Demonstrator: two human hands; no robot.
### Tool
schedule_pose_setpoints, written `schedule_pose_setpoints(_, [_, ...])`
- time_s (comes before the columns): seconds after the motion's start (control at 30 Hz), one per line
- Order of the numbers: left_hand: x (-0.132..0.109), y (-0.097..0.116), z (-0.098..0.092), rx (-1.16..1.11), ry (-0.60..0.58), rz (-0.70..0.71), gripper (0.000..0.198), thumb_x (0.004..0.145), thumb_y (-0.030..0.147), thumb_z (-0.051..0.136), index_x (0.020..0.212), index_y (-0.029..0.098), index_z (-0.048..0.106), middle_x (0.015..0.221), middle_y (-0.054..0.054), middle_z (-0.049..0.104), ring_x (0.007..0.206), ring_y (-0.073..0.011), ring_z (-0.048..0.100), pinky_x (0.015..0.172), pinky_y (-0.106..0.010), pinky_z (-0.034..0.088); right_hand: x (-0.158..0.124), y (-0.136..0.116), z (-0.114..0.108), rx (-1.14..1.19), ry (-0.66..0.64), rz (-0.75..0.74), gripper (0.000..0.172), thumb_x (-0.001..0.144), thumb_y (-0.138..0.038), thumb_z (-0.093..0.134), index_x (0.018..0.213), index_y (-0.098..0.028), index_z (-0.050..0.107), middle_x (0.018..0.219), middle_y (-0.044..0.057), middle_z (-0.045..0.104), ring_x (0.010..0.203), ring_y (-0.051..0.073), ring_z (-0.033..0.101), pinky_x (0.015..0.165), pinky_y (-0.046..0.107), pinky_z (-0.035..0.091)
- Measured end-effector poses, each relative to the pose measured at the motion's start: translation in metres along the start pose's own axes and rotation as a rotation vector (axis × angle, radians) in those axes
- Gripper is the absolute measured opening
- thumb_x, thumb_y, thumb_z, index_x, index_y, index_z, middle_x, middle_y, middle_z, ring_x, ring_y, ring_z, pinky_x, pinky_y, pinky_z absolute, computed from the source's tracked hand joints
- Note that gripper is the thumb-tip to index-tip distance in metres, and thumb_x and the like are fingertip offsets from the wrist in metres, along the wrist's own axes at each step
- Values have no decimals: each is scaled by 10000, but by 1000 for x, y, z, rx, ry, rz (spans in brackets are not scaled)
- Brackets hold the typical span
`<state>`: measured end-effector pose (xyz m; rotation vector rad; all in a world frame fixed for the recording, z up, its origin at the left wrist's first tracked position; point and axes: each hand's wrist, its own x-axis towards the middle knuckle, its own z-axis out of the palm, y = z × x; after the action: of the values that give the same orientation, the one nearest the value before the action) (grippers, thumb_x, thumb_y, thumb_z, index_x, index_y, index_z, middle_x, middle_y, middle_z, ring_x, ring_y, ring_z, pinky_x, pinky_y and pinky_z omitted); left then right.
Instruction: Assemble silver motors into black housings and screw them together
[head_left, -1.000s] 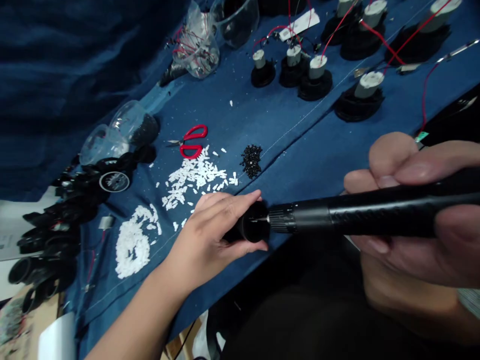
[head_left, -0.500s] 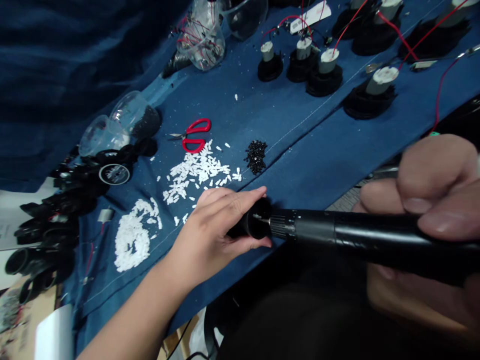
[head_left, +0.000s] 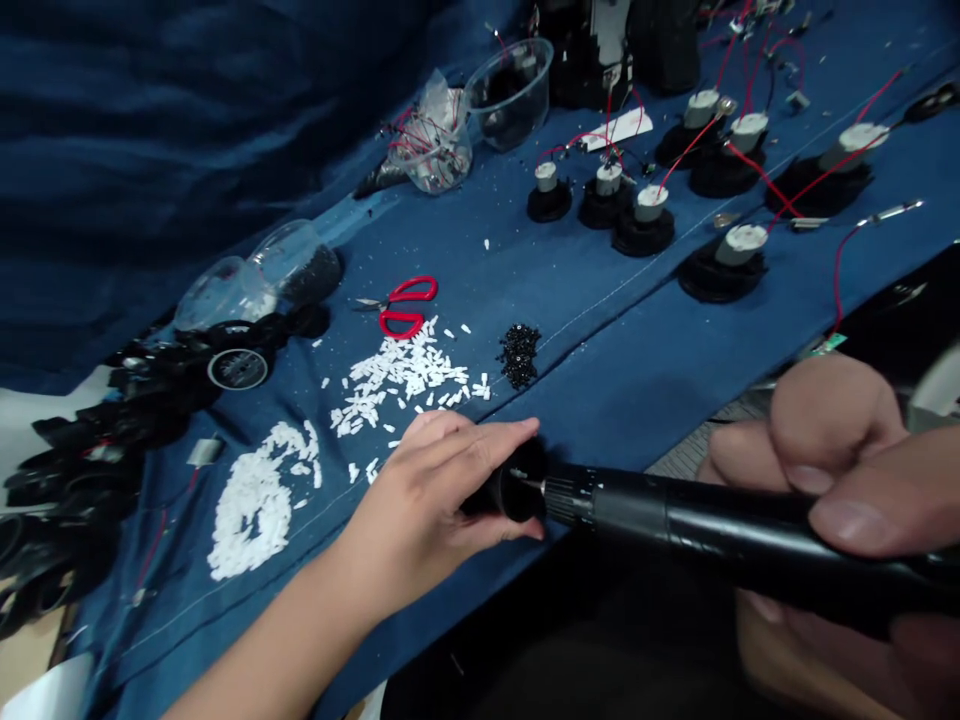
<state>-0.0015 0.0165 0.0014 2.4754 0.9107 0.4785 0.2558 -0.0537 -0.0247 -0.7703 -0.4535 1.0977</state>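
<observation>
My left hand grips a short black plastic cylinder from the near side, its fingers curled over the top. My right hand wraps around a black electric screwdriver, which lies almost level and points left. The screwdriver's thin metal bit reaches into the cylinder's open end. Just behind my left fingertips lies a scatter of small white plastic pieces, and a small heap of black screws sits close by.
The work surface is a blue cloth. On it are red-handled scissors, a second white heap, small motors on black bases with red wires, clear plastic cups, and black parts at the left edge.
The whole view has tilted, so the table items sit lower and more of the far side shows. My hands keep their grips, with the bit still at the cylinder.
</observation>
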Motion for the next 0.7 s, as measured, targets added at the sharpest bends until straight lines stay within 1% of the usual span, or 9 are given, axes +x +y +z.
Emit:
schedule_pose_setpoints(0.07, [-1,-1,1,19,1,-9,726,864,358,883,1491,262,532,1321,-73,756,1084,-248,718,1034,-443,478,5,0,1,-178,-69,-63,404,573,-492,988,733,-291,677,766,14,450,530,146,449,267,327,317])
schedule_pose_setpoints(0.17, [-3,-3,2,81,2,-6,690,911,300,843,1510,253,505,1323,-73,749,1092,-250,710,1030,-449,465,17,4,-2,-268,-51,-198,446,639,-653,916,758,-283,696,719,8,379,571,155,404,289,304,302])
schedule_pose_setpoints(0.23, [-3,-4,2,122,-15,7,674,945,288,807,1530,231,477,1329,-87,741,1114,-258,705,1035,-458,455,25,7,-5,-208,-32,-235,455,635,-632,930,749,-265,686,702,-1,371,571,137,355,310,269,277])
schedule_pose_setpoints(0.3, [-3,-4,3,130,-23,14,653,961,282,785,1529,217,471,1339,-93,733,1148,-262,696,1044,-461,451,32,10,-11,-168,-83,-178,437,639,-588,949,779,-266,689,728,-5,419,556,122,358,323,271,310])
schedule_pose_setpoints(0.37, [-3,-4,3,110,-1,7,637,953,283,791,1510,219,487,1347,-90,726,1172,-256,685,1046,-448,461,40,11,-17,-104,-121,-128,404,664,-564,942,820,-276,706,748,-9,435,506,106,370,294,263,292])
schedule_pose_setpoints(0.43, [-2,-4,3,95,39,-26,602,946,277,793,1478,225,516,1347,-85,721,1181,-244,679,1053,-432,472,49,11,-21,-19,-140,-84,342,685,-523,905,837,-266,738,748,-9,429,435,90,379,230,239,214])
schedule_pose_setpoints(0.53, [-2,-3,-1,173,73,-73,583,950,308,791,1461,221,527,1354,-101,707,1203,-254,669,1076,-441,466,61,12,-22,94,-74,-78,281,634,-467,798,808,-249,771,751,2,444,368,89,379,185,215,99])
schedule_pose_setpoints(0.63, [-1,1,-12,285,29,-37,784,903,532,808,1533,220,459,1400,-134,684,1242,-312,652,1089,-488,456,67,14,-18,140,19,-132,267,595,-445,725,763,-243,770,716,4,447,369,86,347,209,188,24])
schedule_pose_setpoints(0.7, [5,1,-22,254,12,-30,826,911,663,728,1556,232,442,1436,-136,665,1269,-332,643,1095,-494,466,66,14,-14,134,50,-141,244,606,-424,705,749,-235,758,694,1,444,391,86,341,226,177,18])
